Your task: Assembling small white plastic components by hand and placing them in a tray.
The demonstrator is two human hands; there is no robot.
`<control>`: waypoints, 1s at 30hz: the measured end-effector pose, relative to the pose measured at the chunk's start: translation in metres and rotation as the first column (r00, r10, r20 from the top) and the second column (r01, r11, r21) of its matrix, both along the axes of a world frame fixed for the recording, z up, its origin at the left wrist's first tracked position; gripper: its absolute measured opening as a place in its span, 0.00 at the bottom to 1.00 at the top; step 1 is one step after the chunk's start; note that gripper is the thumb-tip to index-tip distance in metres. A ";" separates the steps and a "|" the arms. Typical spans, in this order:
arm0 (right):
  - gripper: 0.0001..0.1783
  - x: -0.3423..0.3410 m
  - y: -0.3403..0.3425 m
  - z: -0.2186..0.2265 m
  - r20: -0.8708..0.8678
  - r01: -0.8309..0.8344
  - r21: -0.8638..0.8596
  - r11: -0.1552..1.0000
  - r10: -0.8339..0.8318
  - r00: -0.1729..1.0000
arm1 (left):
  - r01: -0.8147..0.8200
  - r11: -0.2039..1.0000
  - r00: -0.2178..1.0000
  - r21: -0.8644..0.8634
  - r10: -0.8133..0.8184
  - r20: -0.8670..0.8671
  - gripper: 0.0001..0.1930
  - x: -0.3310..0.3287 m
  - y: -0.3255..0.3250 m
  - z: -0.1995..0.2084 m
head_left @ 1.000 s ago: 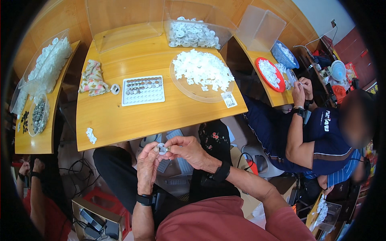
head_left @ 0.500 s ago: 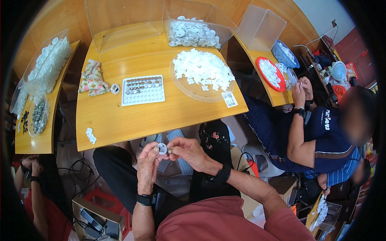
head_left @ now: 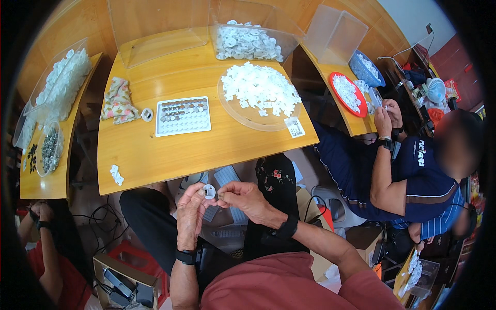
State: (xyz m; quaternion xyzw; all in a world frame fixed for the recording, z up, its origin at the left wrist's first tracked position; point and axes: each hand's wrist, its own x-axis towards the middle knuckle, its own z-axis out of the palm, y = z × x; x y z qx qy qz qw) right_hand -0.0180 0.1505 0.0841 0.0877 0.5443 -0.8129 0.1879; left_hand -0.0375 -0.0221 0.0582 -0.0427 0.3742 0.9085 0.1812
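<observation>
In front of my lap, over the near table edge, my left hand [head_left: 189,213] pinches a round white plastic housing [head_left: 209,191] with a small dark slot in its face. Close beside it, my right hand [head_left: 249,202] has thumb and fingertips pressed together on a small silvery disc that looks like a button cell, now mostly hidden by the fingers. On the table ahead lies a white tray [head_left: 183,127] of round pockets, its far rows partly filled with silvery button cells [head_left: 184,107]. Another white housing [head_left: 147,114] rests left of the tray.
A heap of white plastic parts [head_left: 256,90] lies on a round clear lid right of the tray. Behind stands a clear bin of white discs [head_left: 248,44]. A floral cloth [head_left: 119,103] and a few white pieces [head_left: 117,175] are at left. A co-worker [head_left: 403,170] sits at right.
My right fingertips have shifted slightly, and the silvery disc shows less between them than before. The left hand still holds the white housing in nearly the same place.
</observation>
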 end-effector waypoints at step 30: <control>0.06 -0.011 -0.017 0.006 -0.261 0.107 0.387 0.916 -0.002 0.965 | -0.046 0.988 0.996 -0.149 0.034 -0.083 0.09 0.004 0.010 0.001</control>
